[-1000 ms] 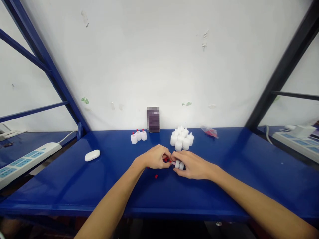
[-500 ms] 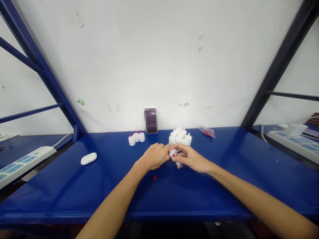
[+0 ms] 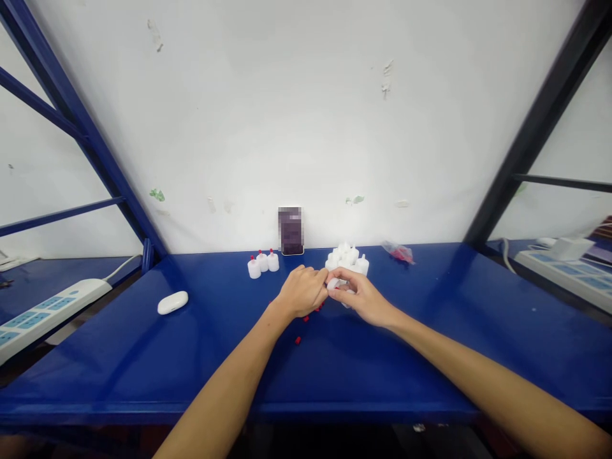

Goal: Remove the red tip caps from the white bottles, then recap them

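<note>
My right hand (image 3: 363, 299) is closed around a small white bottle (image 3: 335, 284), tipped on its side, with a spot of red by the thumb. Right up against it, my left hand (image 3: 302, 291) has its fingers curled in, and whatever they pinch is hidden behind the knuckles. Several white dropper bottles (image 3: 348, 255) with bare nozzles stand grouped just behind the right hand. Loose red caps (image 3: 298, 340) lie on the table below and beside the left hand. Farther left, three white bottles with red caps (image 3: 254, 268) stand upright.
A phone (image 3: 291, 233) leans against the wall behind the blue table (image 3: 406, 370). A clear bag with red pieces (image 3: 400, 253) lies at the back right. A white oval case (image 3: 173, 303) sits on the left. Power strips (image 3: 52, 315) flank the table.
Both hands have shifted slightly upward, and the white bottle has turned in the right hand. More red caps show beneath the left hand.
</note>
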`<action>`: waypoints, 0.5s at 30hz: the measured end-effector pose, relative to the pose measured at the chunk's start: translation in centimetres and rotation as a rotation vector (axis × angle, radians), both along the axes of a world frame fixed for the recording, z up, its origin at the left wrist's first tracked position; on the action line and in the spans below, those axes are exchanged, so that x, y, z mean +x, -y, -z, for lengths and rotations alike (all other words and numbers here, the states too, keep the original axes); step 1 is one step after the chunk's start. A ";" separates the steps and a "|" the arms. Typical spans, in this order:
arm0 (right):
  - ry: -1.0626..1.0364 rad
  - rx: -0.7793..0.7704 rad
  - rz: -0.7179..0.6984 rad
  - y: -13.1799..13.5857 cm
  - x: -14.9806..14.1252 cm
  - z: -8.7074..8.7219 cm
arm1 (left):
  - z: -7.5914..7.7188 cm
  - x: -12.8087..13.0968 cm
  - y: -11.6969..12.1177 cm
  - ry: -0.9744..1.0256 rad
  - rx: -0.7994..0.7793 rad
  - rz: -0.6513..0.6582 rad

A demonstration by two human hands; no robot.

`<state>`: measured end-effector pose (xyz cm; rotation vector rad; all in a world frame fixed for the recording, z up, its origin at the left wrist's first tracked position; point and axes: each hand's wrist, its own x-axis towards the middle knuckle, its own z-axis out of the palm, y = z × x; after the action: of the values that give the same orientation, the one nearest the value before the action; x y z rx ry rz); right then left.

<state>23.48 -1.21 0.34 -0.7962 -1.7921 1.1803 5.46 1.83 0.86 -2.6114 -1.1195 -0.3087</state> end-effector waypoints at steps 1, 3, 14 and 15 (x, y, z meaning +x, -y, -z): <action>0.004 0.007 -0.001 0.0 0.1 -0.1 | 0.0 0.0 0.0 -0.003 -0.001 0.002; 0.013 0.054 0.013 0.0 0.2 -0.1 | 0.1 0.1 0.1 -0.009 0.005 0.014; 0.215 0.355 0.055 1.0 1.4 -0.8 | 0.2 -2.2 -0.7 0.138 0.010 0.041; 0.242 0.447 0.094 1.0 1.8 -0.9 | 0.1 -3.4 -1.0 0.233 0.013 -0.043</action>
<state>25.25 -2.18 1.27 -0.7670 -2.0877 0.6029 2.06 2.82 0.79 -2.5860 -1.2389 -0.6224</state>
